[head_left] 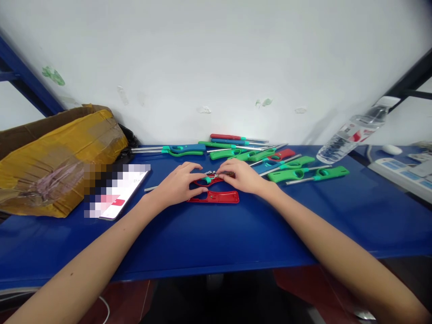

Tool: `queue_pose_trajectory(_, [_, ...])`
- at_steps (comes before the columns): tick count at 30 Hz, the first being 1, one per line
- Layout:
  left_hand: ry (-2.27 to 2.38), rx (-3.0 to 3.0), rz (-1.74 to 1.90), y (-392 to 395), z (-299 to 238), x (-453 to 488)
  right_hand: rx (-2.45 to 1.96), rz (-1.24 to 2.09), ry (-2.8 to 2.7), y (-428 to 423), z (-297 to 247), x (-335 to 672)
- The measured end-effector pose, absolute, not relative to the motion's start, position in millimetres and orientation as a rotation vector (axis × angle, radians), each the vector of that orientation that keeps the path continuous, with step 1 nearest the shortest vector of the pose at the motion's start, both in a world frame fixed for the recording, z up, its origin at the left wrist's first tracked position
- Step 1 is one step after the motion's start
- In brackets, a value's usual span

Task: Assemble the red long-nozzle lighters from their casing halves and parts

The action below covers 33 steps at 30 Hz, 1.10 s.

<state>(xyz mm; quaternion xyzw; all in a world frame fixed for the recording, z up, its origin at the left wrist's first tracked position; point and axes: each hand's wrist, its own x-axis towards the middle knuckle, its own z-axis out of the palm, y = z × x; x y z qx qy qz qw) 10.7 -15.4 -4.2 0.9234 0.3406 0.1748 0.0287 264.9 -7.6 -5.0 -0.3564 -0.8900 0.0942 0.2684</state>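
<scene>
An opened stick lighter lies on the blue table between my hands. Its red handle half holds a teal trigger and small metal parts. My left hand curls round the front of this half, thumb and fingers at its edges; a metal tube sticks out left from under the hand. From the right, my right hand pinches a dark brownish inner piece at the rear of the handle. The other red handle shell lies nearer me, inner side up, close to my left thumb. My palms hide part of the lighter.
Several green, red and blue stick lighters lie behind and to the right, with others along the wall. A phone and a taped carton stand left. At right are a tilted water bottle and a power strip.
</scene>
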Motion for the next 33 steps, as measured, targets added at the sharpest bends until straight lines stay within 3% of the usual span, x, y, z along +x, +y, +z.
queue_pose_trajectory(33, [0.916, 2.871, 0.550, -17.9, 0.0, 10.5, -0.911, 0.262, -2.409, -4.3, -13.9, 257.6])
